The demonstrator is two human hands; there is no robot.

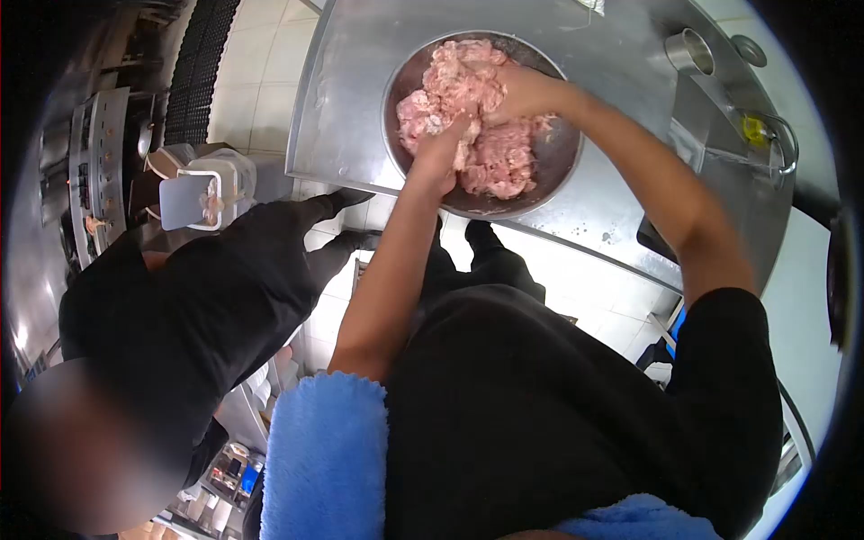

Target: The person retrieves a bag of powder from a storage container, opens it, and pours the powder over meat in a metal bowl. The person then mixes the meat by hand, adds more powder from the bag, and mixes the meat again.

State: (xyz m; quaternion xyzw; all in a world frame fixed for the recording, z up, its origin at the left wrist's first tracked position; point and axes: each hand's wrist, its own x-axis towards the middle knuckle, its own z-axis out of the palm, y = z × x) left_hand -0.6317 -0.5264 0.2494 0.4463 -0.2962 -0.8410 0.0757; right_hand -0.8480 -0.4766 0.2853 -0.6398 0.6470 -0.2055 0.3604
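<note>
A steel table (pixel 621 76) fills the top of the head view, and one co-worker (pixel 180 292) in black clothes stands to the left of it. On the table, close to its front edge, sits one wide round metal bowl (pixel 565 166), the only thing both hands are in. Two patches of fluffy blue cloth (pixel 326 454) show on the wearer, one on the left upper arm and the other at the lower edge of the view. Beyond the co-worker is one white container (pixel 243 184) with a squarish rim, some pale pinkish stuff inside too small to make out. The bowl holds one big heap of pink ground meat (pixel 502 162), piled against its far and left sides. The right hand (pixel 517 93) presses in from the right and the left hand (pixel 437 157) from the near left; both sets of fingers are sunk in the meat, so I cannot tell how far they are spread or curled. One open metal cup (pixel 689 51) lies near the table's far right corner.
</note>
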